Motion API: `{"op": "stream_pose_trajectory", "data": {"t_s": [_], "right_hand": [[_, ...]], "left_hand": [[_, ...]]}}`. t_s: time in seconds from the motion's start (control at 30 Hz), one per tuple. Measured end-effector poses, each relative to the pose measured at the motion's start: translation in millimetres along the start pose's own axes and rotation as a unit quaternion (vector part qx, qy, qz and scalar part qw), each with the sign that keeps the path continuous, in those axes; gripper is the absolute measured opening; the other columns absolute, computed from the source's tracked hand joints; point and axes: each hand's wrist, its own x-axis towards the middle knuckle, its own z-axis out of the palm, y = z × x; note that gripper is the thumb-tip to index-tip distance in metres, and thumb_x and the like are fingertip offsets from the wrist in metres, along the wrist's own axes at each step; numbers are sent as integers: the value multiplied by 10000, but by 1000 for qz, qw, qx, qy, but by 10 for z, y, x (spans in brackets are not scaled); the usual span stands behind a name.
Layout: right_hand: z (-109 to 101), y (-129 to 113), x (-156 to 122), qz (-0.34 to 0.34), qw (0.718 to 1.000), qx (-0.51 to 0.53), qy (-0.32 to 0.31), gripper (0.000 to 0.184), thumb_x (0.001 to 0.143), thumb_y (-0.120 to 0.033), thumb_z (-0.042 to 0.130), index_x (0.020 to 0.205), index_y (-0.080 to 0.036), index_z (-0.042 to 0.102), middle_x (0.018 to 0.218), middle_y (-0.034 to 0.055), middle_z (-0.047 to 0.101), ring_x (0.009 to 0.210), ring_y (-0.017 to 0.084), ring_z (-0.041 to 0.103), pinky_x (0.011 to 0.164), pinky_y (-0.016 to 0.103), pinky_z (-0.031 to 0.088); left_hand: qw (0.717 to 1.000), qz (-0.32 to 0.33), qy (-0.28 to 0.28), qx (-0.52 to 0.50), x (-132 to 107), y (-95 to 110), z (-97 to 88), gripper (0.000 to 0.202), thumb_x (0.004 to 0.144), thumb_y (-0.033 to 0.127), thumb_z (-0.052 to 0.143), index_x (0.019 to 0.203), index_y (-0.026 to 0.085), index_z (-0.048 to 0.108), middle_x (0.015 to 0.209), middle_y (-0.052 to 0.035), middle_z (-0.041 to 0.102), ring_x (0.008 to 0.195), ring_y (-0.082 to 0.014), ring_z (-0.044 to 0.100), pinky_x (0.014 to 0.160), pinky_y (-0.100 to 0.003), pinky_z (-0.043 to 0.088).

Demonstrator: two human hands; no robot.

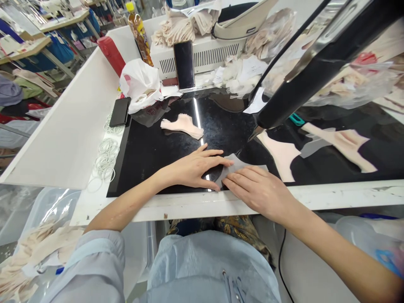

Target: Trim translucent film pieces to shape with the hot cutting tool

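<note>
My left hand lies flat on the glossy black work surface, fingers stretched out, fingertips touching a small grey fabric piece. My right hand presses flat on the near part of the same grey piece, fingers together and extended. Both hands hold the piece down at the front edge of the black surface. A pale pink fabric piece lies further back, apart from my hands.
A black machine arm slants down to a tip above more pink pieces. Two phones, a white plastic bag, a bottle, white elastic rings and fabric heaps stand around.
</note>
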Motion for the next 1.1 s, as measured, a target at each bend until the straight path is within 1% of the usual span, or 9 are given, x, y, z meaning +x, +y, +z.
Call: {"op": "stream_pose_trajectory", "data": {"t_s": [0.1, 0.23, 0.47, 0.67, 0.77, 0.93, 1.1], "right_hand": [[0, -4, 3, 1, 1000, -13, 4, 205, 967, -57, 503, 999, -123, 694, 896, 73, 746, 887, 191, 644, 822, 350, 453], [-3, -8, 10, 8, 1000, -28, 8, 233, 982, -74, 473, 970, -129, 700, 893, 70, 752, 868, 194, 644, 811, 343, 470], [20, 10, -22, 4, 1000, -15, 16, 204, 978, -81, 491, 1002, -122, 689, 921, 82, 746, 908, 196, 638, 817, 348, 479], [9, 24, -29, 8, 1000, -15, 24, 227, 988, -86, 476, 947, -131, 695, 903, 55, 754, 869, 182, 640, 817, 330, 484], [8, 29, -44, 16, 1000, -11, 20, 202, 985, -93, 501, 944, -136, 695, 913, 55, 758, 875, 177, 647, 826, 328, 477], [12, 33, -80, 29, 999, 11, 17, 141, 961, -92, 554, 983, -118, 691, 929, 57, 764, 873, 191, 659, 809, 333, 471], [-24, 15, -37, 15, 1000, -2, 13, 183, 972, -76, 522, 1031, -119, 690, 948, 55, 772, 870, 195, 661, 830, 337, 470]], "left_hand": [[1000, 1, -2, 6, 0, -5, 6, 706, 914, 494, 678, 1521, 261, 404, 1530, -70, 519, 1538, -274, 281, 1274, -549, 17], [1000, 4, 4, 5, -1, -11, 15, 716, 908, 493, 685, 1522, 257, 403, 1528, -73, 521, 1534, -278, 289, 1274, -547, 28], [1000, 1, -1, 5, 9, -17, 13, 695, 919, 519, 658, 1510, 247, 413, 1534, -74, 515, 1535, -269, 288, 1273, -543, 11], [1000, -4, -3, -4, 10, -20, 6, 698, 915, 516, 665, 1510, 253, 413, 1541, -72, 508, 1538, -272, 283, 1271, -541, 2], [1000, -6, -3, -6, 11, -20, 8, 695, 908, 496, 679, 1508, 263, 416, 1539, -68, 511, 1537, -275, 284, 1269, -547, 4], [1000, -9, -5, -2, 15, -16, 6, 685, 904, 478, 687, 1502, 274, 422, 1541, -64, 508, 1539, -285, 280, 1268, -556, 20], [1000, -3, -1, -1, 12, -15, 7, 687, 908, 481, 685, 1505, 277, 413, 1540, -62, 509, 1535, -274, 291, 1273, -543, 21]]}}
